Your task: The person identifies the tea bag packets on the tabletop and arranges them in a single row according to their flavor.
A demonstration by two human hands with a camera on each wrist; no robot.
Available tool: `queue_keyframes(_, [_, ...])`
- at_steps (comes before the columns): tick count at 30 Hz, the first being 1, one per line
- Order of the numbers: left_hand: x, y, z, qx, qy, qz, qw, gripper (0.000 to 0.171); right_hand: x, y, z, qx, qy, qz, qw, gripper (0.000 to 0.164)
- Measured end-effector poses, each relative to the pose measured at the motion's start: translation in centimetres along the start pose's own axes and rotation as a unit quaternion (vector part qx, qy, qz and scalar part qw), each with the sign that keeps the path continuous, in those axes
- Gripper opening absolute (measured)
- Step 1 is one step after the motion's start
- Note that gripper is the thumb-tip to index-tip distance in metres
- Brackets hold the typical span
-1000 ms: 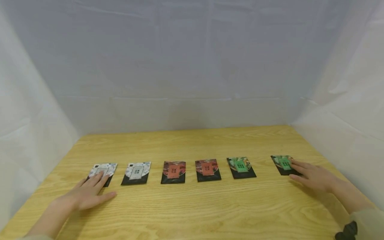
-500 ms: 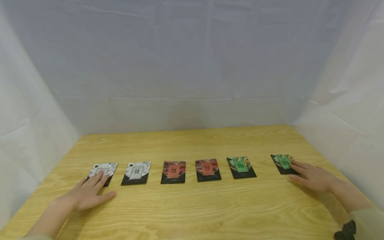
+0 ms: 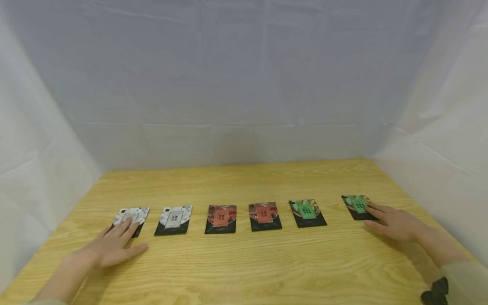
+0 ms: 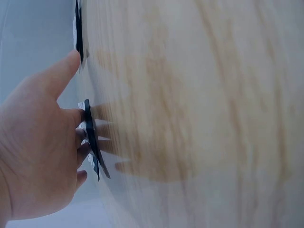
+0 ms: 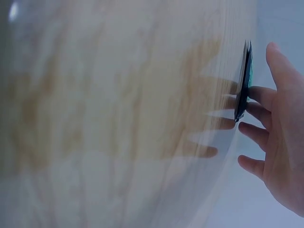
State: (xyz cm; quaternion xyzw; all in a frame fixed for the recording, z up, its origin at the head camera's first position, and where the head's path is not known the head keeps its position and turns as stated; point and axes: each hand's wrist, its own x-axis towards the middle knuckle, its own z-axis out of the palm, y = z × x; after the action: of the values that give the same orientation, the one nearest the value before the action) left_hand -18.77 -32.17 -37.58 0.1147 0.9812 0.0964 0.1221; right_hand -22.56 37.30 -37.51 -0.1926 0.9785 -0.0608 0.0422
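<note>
Six flat packets, better told as several, lie in a row across the table. At the far left, my left hand (image 3: 110, 248) rests its straight fingers on a white-and-black packet (image 3: 141, 214), thumb spread out to the side. At the far right, fingers of my right hand (image 3: 396, 224) touch a green-and-black packet (image 3: 352, 205) from its right side. In the left wrist view the packet (image 4: 92, 137) shows edge-on under the fingertips. The right wrist view shows the green packet (image 5: 243, 85) edge-on too, with the index and middle fingertips against it.
Between the hands lie another white packet (image 3: 173, 220), two red packets, one left (image 3: 220, 219) and one right (image 3: 264, 216), and another green packet (image 3: 307, 213). White sheeting (image 3: 244, 84) encloses the wooden table (image 3: 244, 271) at the back and sides.
My right hand has slid slightly left and away from me, and the far-right green packet has moved with it. The left hand and its packet have stayed in place.
</note>
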Motion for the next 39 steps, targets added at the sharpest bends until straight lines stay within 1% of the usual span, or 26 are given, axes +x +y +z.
queue_keyframes(11, [-0.1, 0.1, 0.1, 0.002, 0.007, 0.002, 1.0, 0.087, 0.0, -0.2, 0.0, -0.004, 0.005, -0.007, 1.0, 0.062])
queue_keyframes(23, [-0.2, 0.2, 0.1, 0.001, 0.009, 0.003, 1.0, 0.087, 0.0, -0.4, 0.3, 0.008, -0.005, -0.005, 1.0, 0.063])
queue_keyframes(39, [0.0, -0.1, 0.0, 0.009, 0.007, 0.005, 0.9999, 0.087, 0.1, -1.6, 0.2, 0.003, -0.002, -0.031, 1.0, 0.06])
